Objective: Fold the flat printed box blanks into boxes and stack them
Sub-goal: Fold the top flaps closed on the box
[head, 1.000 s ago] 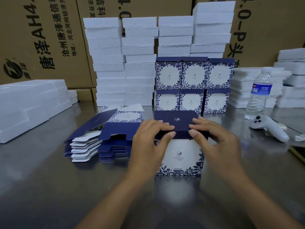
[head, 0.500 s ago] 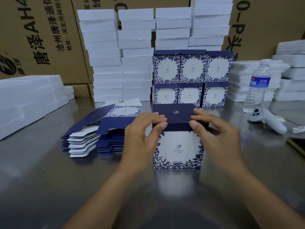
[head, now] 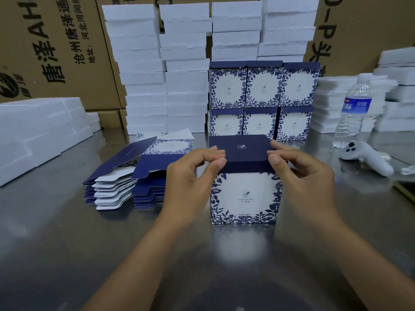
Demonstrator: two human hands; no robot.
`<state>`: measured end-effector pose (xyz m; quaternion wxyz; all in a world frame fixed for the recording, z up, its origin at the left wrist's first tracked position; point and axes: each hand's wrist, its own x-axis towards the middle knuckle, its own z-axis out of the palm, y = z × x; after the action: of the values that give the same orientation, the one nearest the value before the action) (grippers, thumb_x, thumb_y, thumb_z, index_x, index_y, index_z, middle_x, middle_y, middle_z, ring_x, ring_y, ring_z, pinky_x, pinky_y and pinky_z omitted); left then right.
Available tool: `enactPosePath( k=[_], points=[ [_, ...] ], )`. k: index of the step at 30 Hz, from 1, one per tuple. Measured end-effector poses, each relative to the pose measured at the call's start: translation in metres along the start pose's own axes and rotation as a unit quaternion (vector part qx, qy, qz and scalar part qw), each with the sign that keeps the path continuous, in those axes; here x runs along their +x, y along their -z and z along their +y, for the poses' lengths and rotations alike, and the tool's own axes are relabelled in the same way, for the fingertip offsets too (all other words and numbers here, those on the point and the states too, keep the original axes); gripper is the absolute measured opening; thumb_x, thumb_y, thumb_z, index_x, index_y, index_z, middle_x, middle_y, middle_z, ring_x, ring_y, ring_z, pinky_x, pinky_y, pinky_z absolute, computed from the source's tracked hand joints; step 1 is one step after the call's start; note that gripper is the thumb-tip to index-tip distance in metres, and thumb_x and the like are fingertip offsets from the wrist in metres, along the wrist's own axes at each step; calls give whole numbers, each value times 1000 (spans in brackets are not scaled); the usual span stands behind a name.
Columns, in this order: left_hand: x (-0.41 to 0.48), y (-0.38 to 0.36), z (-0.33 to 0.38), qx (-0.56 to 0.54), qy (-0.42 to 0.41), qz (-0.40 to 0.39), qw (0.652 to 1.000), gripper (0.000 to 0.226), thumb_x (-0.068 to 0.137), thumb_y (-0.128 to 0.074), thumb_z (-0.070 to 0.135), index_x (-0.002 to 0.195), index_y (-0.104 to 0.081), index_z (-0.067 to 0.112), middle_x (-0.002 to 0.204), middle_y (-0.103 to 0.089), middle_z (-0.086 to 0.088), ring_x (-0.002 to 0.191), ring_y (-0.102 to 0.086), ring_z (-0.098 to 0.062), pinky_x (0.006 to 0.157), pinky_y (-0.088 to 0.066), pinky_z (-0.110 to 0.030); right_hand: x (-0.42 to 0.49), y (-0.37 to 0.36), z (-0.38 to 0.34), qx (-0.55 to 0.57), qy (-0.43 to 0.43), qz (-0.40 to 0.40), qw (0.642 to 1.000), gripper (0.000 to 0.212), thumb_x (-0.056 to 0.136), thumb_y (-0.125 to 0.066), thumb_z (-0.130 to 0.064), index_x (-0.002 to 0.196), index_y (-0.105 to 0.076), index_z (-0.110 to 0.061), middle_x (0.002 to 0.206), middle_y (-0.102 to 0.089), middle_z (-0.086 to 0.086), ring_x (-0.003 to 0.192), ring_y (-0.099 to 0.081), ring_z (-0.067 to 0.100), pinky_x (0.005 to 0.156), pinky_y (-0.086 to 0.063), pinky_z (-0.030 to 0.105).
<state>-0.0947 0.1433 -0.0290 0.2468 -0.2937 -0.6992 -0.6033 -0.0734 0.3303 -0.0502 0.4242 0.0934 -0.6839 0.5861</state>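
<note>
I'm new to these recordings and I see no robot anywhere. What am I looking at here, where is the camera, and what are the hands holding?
There is no machine here. A person works with bare hands, and the single camera sits on their head, looking forward and down, so both arms reach in from the bottom edge. The left hand and right hand each pinch a side of the dark blue top of a printed box, which stands on the metal table. To its left lies a pile of flat blanks. Behind it, finished boxes stand three wide in two tiers. White foam blocks are stacked at the back, in front of brown cartons. On the right are a water bottle and a white handheld controller.
</note>
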Motion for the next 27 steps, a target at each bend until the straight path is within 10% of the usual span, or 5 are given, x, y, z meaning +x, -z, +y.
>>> enactPosePath(
  k=[5, 20, 27],
  points=[
    [-1, -1, -2, -27, 14, -3, 1000, 21, 86, -64, 5, 82, -68, 26, 94, -67, 19, 101, -61, 9, 89, -43, -9, 2, 9, -5, -1, -3, -41, 999, 20, 75, -64, -47, 93, -72, -46, 115, -62, -27, 118, -53, -5, 88, -45, 10],
    [-4, 1, -15, -73, 54, -12, 996, 15, 84, -55, 35, 93, -67, 40, 113, -64, 24, 113, -57, 5, 92, -43, -15, 1, 8, -2, 7, -7, -51, 999, 20, 93, -49, -32, 92, -69, -32, 115, -62, -20, 111, -56, -8, 88, -38, 6],
    [-12, -3, -10, -70, 100, 18, 992, 19, 78, -53, 49, 91, -67, 49, 108, -57, 6, 88, -55, 3, 80, -42, -14, -14, -2, -8, -142, 74, 45, 986, 15, 92, -54, -25, 103, -64, -30, 115, -57, -7, 113, -52, 4, 99, -42, 27]
  ],
)
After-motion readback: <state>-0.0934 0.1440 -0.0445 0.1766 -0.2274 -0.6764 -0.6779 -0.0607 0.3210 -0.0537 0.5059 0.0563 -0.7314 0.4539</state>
